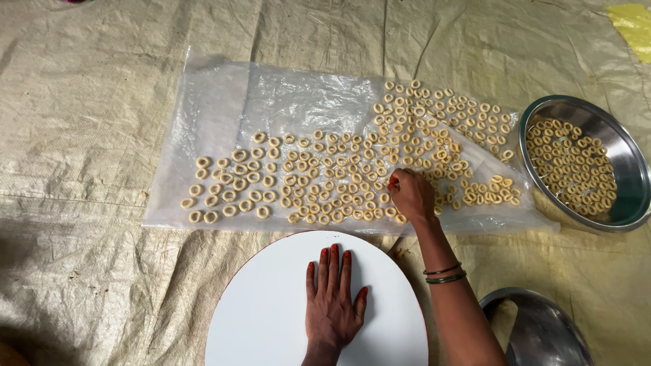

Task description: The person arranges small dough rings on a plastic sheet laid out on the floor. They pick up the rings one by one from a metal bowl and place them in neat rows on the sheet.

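Woven tan matting (pixel 81 135) covers the floor, and on it lies a clear plastic sheet (pixel 217 102) spread with rows of small dough rings (pixel 319 176), with a steel bowl (pixel 634 169) of more rings at the right and a round white board (pixel 271 298) near. Left hand (pixel 331 305) rests flat and spread on the board, steadying it. Right hand (pixel 410 195), fingertips pressed together in a pinching grip, seems to hold one ring at the sheet's near middle; placing it well likely means a light touch and even spacing, so the soft rings neither squash nor stick.

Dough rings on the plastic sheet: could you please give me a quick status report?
Right hand closed, fingertips on dough rings spread over plastic sheet. Left hand flat, open on white round board. More rings in steel bowl. Nothing obstructing.
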